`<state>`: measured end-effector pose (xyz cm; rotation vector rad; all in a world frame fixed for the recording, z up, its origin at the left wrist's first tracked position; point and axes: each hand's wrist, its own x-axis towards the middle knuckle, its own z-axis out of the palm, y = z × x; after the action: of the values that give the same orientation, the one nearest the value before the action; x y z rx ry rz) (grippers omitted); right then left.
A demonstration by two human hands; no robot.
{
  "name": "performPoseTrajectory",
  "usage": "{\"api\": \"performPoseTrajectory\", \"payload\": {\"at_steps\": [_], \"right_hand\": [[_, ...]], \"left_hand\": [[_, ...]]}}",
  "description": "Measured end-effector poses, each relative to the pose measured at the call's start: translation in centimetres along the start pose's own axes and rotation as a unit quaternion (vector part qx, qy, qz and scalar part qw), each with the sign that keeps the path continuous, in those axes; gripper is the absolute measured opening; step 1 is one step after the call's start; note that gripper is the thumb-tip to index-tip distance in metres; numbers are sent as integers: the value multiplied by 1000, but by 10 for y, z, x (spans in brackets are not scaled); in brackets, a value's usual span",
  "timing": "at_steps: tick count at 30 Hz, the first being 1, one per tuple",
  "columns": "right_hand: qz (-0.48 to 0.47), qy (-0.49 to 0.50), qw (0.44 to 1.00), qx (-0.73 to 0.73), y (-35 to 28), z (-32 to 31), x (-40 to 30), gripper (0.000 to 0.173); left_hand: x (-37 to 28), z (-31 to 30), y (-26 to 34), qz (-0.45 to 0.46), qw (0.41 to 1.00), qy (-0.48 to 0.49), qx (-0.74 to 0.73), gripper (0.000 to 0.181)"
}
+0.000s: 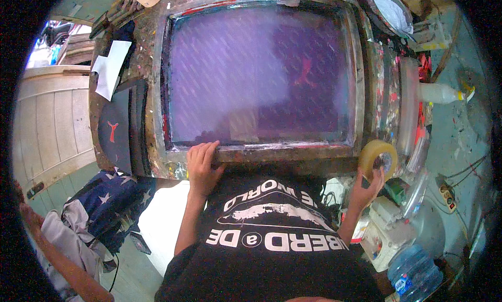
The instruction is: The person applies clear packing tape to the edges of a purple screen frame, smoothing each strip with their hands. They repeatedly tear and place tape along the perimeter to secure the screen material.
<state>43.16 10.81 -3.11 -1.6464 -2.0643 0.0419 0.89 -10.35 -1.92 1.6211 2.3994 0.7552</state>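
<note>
A silk-screen printing frame (270, 155) with purple mesh lies flat on the stained workbench before me. My left hand (203, 167) rests with its fingers over the frame's near edge, left of the middle. At the frame's near right corner, my right hand (370, 186) holds a roll of yellowish adhesive tape (366, 157), some fingers in its core. A small red figure shows in the right half of the mesh. Left of the frame lies a dark piece (117, 125) with a red leaping-cat print, and beyond it a white sheet of paper (113, 69).
Paint-stained strips (386, 90) line the bench's right side, beside a plastic bottle (439, 93). A round container (388, 12) stands at the far right. A large blue water bottle (413, 270) is at the lower right. Another person's arm (59, 255) shows at the lower left.
</note>
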Motion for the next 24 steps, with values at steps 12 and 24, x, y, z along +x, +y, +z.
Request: {"api": "performPoseTrajectory", "payload": {"at_steps": [12,24], "right_hand": [[-114,-22,992,-42,-57,-22,29,53],[-168,-97,976,98,-110,18,50,39]], "left_hand": [[-4,4,-1,48,998,37,12,64],[0,3,1,44,998,47,15,57]]}}
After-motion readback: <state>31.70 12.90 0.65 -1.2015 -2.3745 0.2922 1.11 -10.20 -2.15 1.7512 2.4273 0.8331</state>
